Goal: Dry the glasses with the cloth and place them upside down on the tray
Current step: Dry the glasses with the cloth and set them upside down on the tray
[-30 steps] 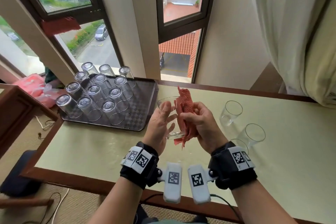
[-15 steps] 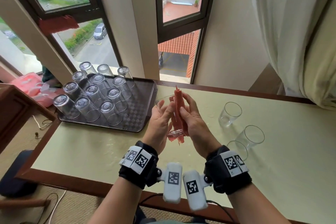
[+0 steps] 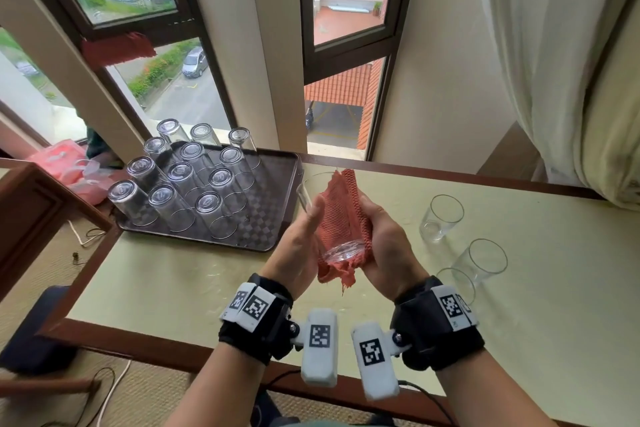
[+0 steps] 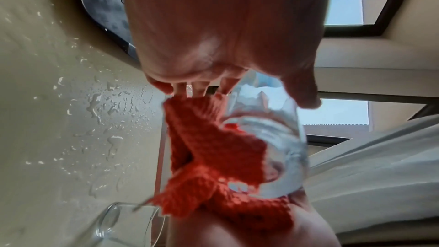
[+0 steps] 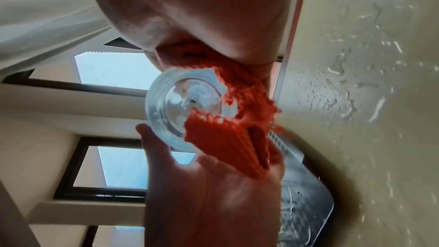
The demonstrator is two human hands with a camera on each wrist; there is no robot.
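A clear glass is held tilted above the table, base toward me and mouth away. My left hand grips its left side, thumb lying along the wall. My right hand holds the red-orange mesh cloth wrapped against the glass's right side. The left wrist view shows the cloth draped over the glass. In the right wrist view the glass base shows beside the cloth. The dark tray at left carries several upside-down glasses.
Three upright glasses stand on the table to the right of my hands. Water droplets lie on the pale tabletop. Windows run behind the table, a curtain hangs at right, wooden furniture at left.
The cloth, bunched upright between my hands half a second ago, now lies spread over the glass's side. My right hand has slid down and right around the glass; the left keeps its hold.
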